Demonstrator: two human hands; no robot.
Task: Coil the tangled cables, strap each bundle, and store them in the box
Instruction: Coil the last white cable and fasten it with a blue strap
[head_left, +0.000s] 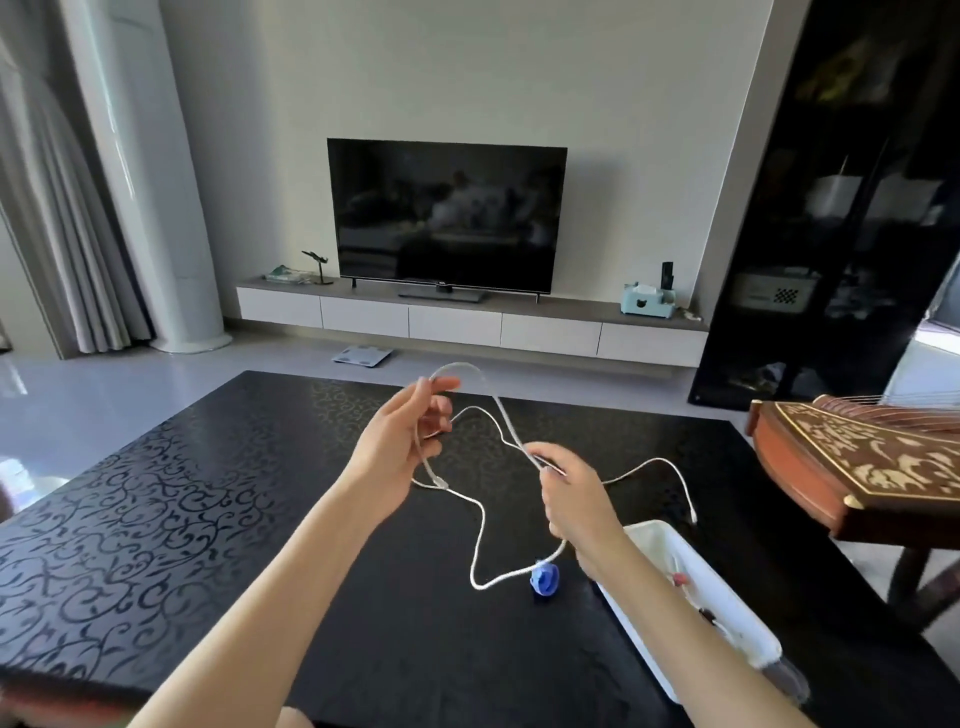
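Note:
A long white cable hangs in loose loops above the black patterned table. My left hand is raised and pinches one loop of the cable between thumb and fingers. To the right and lower, my right hand grips another stretch of the same cable. One free end trails off to the right, down to the table. A blue strap roll lies on the table under the cable. The white box stands at the right, partly hidden by my right forearm, with some items inside.
A wooden stringed instrument on a stand sits at the table's right edge. Beyond the table are a television on a low white cabinet, a tall dark shelf at the right, and curtains at the left.

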